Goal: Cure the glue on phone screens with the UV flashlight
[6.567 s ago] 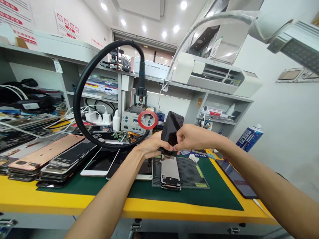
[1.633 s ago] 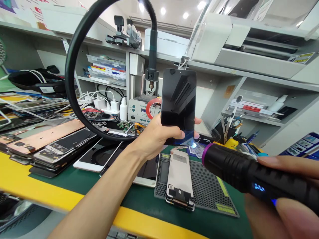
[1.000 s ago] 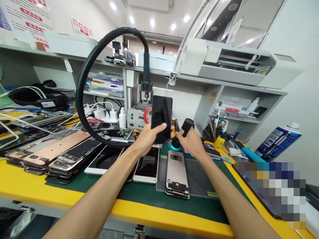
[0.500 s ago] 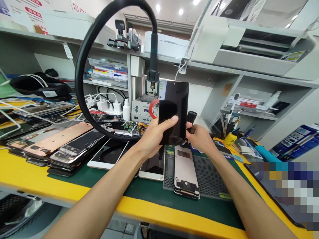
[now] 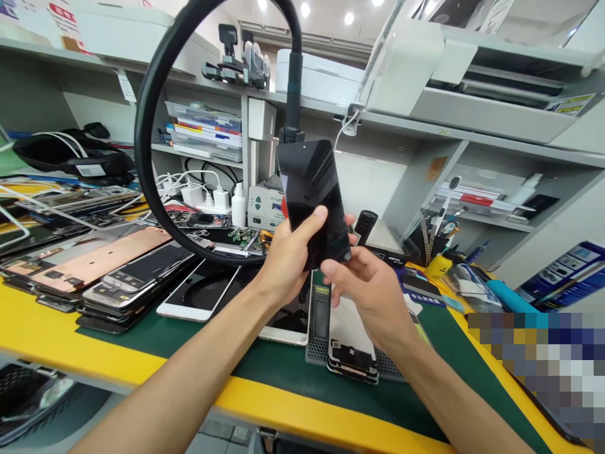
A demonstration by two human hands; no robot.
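A black smartphone [image 5: 314, 183] is held up above the bench, its glossy front facing me and its top leaning left. My left hand [image 5: 293, 252] grips its lower left side, with the thumb lying across the glass. At the lower right corner, my right hand [image 5: 371, 287] has its thumb by the bottom edge and its fingers curled around the corner. The phone's back is hidden. Below the hands, a stack of phone screens [image 5: 352, 328] lies on a grey perforated mat [image 5: 317, 353]. To its left is a white-framed phone [image 5: 288, 334], partly covered by my left forearm.
A black flexible hose [image 5: 142, 145] loops down in front of the shelves. Stacked phone parts [image 5: 101, 255] fill the left of the bench, beside another white-framed phone [image 5: 201, 290]. A dark cylinder [image 5: 366, 224] stands behind my right hand. Tools [image 5: 437, 221] stand at the right.
The phone has shifted slightly left and tilted, its top leaning left. My right hand has moved from its right side to the lower corner, thumb now at the bottom edge. The view has shifted slightly.
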